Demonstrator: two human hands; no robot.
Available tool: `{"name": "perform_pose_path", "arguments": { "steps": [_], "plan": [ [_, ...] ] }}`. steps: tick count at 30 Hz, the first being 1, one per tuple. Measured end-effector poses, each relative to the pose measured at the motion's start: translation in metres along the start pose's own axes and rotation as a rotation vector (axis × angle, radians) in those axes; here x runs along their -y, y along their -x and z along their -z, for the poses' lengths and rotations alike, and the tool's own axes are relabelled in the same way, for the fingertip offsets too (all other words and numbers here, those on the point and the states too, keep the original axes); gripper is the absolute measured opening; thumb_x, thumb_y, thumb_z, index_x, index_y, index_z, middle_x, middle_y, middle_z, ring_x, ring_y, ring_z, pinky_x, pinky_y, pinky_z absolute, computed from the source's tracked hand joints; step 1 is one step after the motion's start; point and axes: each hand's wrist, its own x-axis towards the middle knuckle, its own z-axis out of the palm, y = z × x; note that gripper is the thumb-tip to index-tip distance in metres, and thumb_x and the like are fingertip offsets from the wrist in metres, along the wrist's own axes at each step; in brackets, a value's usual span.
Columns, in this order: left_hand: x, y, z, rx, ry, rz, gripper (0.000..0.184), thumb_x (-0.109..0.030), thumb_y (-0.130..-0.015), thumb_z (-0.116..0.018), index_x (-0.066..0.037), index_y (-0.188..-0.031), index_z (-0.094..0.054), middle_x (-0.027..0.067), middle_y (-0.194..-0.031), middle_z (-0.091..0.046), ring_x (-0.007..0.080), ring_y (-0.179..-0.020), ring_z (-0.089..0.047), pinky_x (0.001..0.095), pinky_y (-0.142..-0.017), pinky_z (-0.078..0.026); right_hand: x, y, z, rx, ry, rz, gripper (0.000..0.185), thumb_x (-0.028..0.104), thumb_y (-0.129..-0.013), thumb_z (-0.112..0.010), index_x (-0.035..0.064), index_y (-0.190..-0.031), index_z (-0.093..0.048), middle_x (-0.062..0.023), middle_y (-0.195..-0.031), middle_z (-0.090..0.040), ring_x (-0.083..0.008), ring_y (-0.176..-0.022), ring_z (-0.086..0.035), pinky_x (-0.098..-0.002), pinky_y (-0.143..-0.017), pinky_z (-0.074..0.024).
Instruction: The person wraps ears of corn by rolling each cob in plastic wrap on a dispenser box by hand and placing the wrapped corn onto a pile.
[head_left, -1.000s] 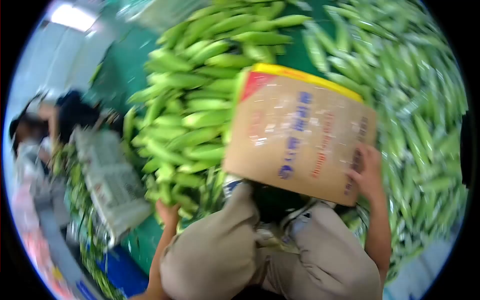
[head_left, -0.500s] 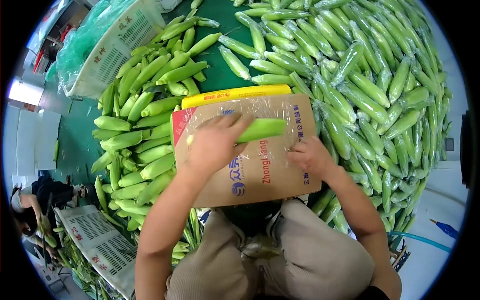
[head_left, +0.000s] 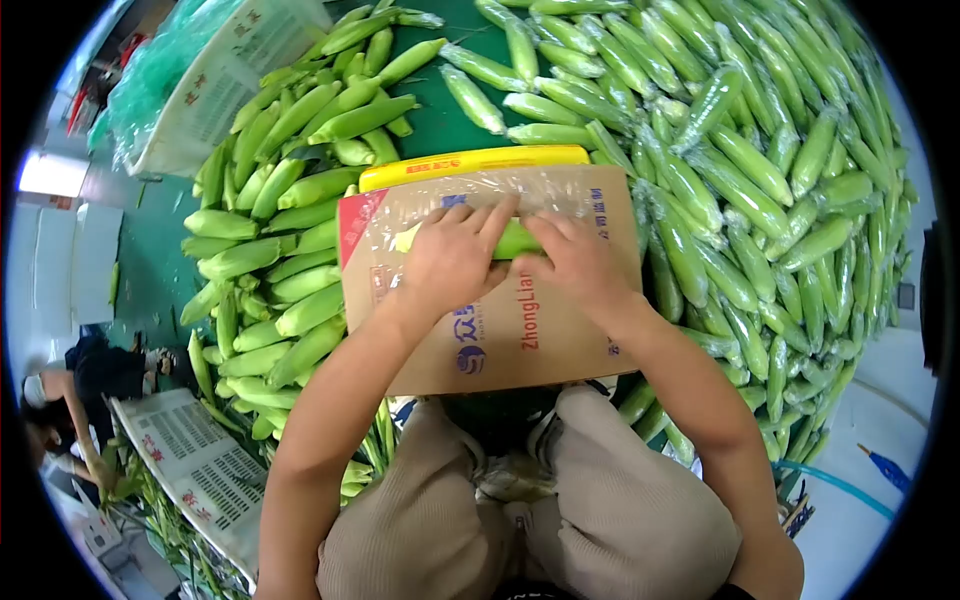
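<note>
A green ear of corn point(head_left: 515, 241) lies across a cardboard box point(head_left: 560, 330) with clear plastic film on its top. My left hand point(head_left: 452, 250) is wrapped over the left part of the ear, whose pale end shows beyond the fingers. Over the right part my right hand point(head_left: 572, 262) is closed, its fingertips near those of the left. The box rests in front of my knees, and a yellow edge point(head_left: 475, 166) runs along its far side.
Unwrapped corn point(head_left: 260, 285) is piled on the left, film-wrapped corn point(head_left: 740, 170) on the right. White crates stand at upper left point(head_left: 195, 100) and lower left point(head_left: 200, 465). Another person point(head_left: 75, 410) works at far left. A blue hose point(head_left: 840, 485) lies at lower right.
The left hand went from the pile at lower left to the box, where an ear of corn now lies. My right hand has moved from the box's right side onto the ear.
</note>
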Motion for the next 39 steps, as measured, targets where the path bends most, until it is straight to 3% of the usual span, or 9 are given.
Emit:
{"name": "perform_pose_path", "arguments": {
  "steps": [3,5,8,13,18,24,29,34,39],
  "plan": [
    [0.037,0.026,-0.008,-0.396,0.208,-0.222,0.057,-0.029,-0.072,-0.089,-0.008,-0.119,-0.062,0.0102,-0.112,-0.068,0.0322,-0.101,-0.064,0.0459,-0.090,-0.052,0.013,-0.008,-0.006,0.221,0.173,-0.038,0.069,0.041,-0.078,-0.083,0.0061,-0.133,-0.059,-0.0128,-0.119,-0.063,-0.0318,-0.112,-0.059,-0.0455,-0.095,-0.0479],
    [0.047,0.085,-0.001,-0.518,0.064,0.018,0.059,-0.034,-0.065,-0.094,-0.010,-0.110,-0.065,0.0095,-0.108,-0.062,0.0326,-0.093,-0.058,0.0429,-0.085,-0.046,0.001,-0.005,-0.018,0.211,0.200,0.027,0.073,0.041,-0.075,-0.084,0.0057,-0.134,-0.057,-0.0095,-0.116,-0.062,-0.0299,-0.110,-0.059,-0.0437,-0.093,-0.0475],
    [0.050,0.127,0.017,-0.159,0.036,0.330,0.051,-0.032,-0.070,-0.090,-0.013,-0.112,-0.067,0.0074,-0.109,-0.061,0.0296,-0.092,-0.057,0.0417,-0.081,-0.044,-0.009,-0.003,-0.025,0.115,0.224,0.030,0.075,0.039,-0.073,-0.085,0.0076,-0.136,-0.056,-0.0077,-0.113,-0.061,-0.0291,-0.106,-0.058,-0.0430,-0.089,-0.0474],
    [0.061,0.132,-0.001,-0.230,-0.122,0.448,0.025,-0.026,-0.086,-0.078,-0.014,-0.108,-0.074,0.0101,-0.088,-0.064,0.0328,-0.084,-0.061,0.0361,-0.076,-0.045,-0.008,0.004,-0.014,0.184,0.185,0.089,0.077,0.035,-0.073,-0.085,0.0121,-0.140,-0.055,-0.0090,-0.109,-0.060,-0.0293,-0.101,-0.058,-0.0432,-0.084,-0.0479],
    [0.031,0.136,0.008,-0.698,0.095,0.421,0.020,-0.001,-0.085,-0.068,-0.008,-0.103,-0.071,0.0104,-0.109,-0.075,0.0315,-0.102,-0.071,0.0436,-0.097,-0.053,0.012,0.007,0.009,0.388,0.038,0.146,0.078,0.039,-0.076,-0.084,0.0125,-0.143,-0.054,-0.0109,-0.108,-0.058,-0.0315,-0.103,-0.058,-0.0424,-0.089,-0.0493],
    [-0.023,0.149,-0.016,-0.379,0.104,0.078,0.030,-0.018,-0.092,-0.071,-0.002,-0.118,-0.071,0.0164,-0.126,-0.067,0.0350,-0.117,-0.064,0.0476,-0.103,-0.049,0.041,0.018,0.014,0.559,-0.111,0.153,0.075,0.047,-0.080,-0.079,0.0115,-0.142,-0.056,-0.0116,-0.110,-0.059,-0.0321,-0.108,-0.059,-0.0431,-0.092,-0.0496],
    [0.017,0.049,0.008,-0.082,-0.206,0.280,0.046,-0.044,-0.096,-0.064,-0.010,-0.128,-0.069,0.0126,-0.123,-0.062,0.0325,-0.121,-0.055,0.0510,-0.109,-0.038,0.037,-0.025,-0.001,0.242,0.118,0.088,0.067,0.049,-0.080,-0.078,0.0090,-0.131,-0.061,-0.0096,-0.113,-0.059,-0.0300,-0.108,-0.059,-0.0432,-0.089,-0.0495],
    [0.069,-0.024,0.021,-0.573,-0.126,0.385,0.038,-0.028,-0.088,-0.074,-0.010,-0.122,-0.069,0.0111,-0.126,-0.062,0.0324,-0.119,-0.056,0.0521,-0.102,-0.040,0.020,-0.062,-0.018,0.231,0.266,0.125,0.065,0.048,-0.079,-0.080,0.0088,-0.127,-0.061,-0.0097,-0.117,-0.061,-0.0294,-0.106,-0.061,-0.0434,-0.088,-0.0495],
    [0.018,0.027,0.012,-0.155,0.015,0.089,0.058,-0.016,-0.084,-0.070,-0.013,-0.140,-0.057,0.0126,-0.143,-0.056,0.0306,-0.136,-0.051,0.0530,-0.112,-0.037,-0.022,-0.064,-0.042,0.237,-0.105,0.000,0.071,0.044,-0.076,-0.085,0.0076,-0.131,-0.059,-0.0166,-0.131,-0.064,-0.0355,-0.116,-0.063,-0.0458,-0.099,-0.0509]
  ]
}}
